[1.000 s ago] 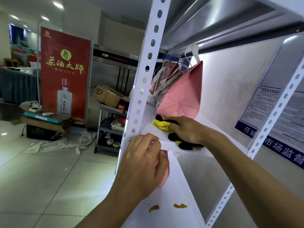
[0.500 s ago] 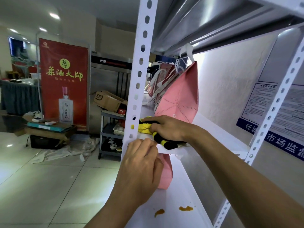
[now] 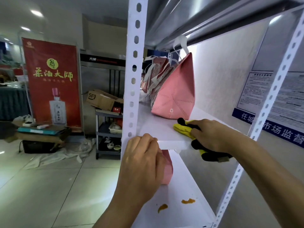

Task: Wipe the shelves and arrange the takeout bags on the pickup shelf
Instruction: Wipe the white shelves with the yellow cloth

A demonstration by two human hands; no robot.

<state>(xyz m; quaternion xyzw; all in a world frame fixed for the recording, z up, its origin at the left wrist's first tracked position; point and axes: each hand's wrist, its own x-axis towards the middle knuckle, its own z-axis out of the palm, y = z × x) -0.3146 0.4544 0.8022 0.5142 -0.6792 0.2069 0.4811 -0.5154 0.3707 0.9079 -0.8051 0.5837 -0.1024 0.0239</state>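
Head view is showing the yellow-and-black cleaning cloth point(image 3: 184, 129) lying on the white middle shelf board point(image 3: 158, 127), beside the pink paper takeout bag point(image 3: 174, 96). The right hand point(image 3: 212, 135) is gripping the cloth; the left hand point(image 3: 141, 155) is curling onto the board's front edge. Wiping is underway; orange stains point(image 3: 188, 201) below likely need attention next.

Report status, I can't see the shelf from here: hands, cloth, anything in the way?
Right hand holds cloth on shelf. Left hand grips shelf edge. Pink bag just behind cloth.
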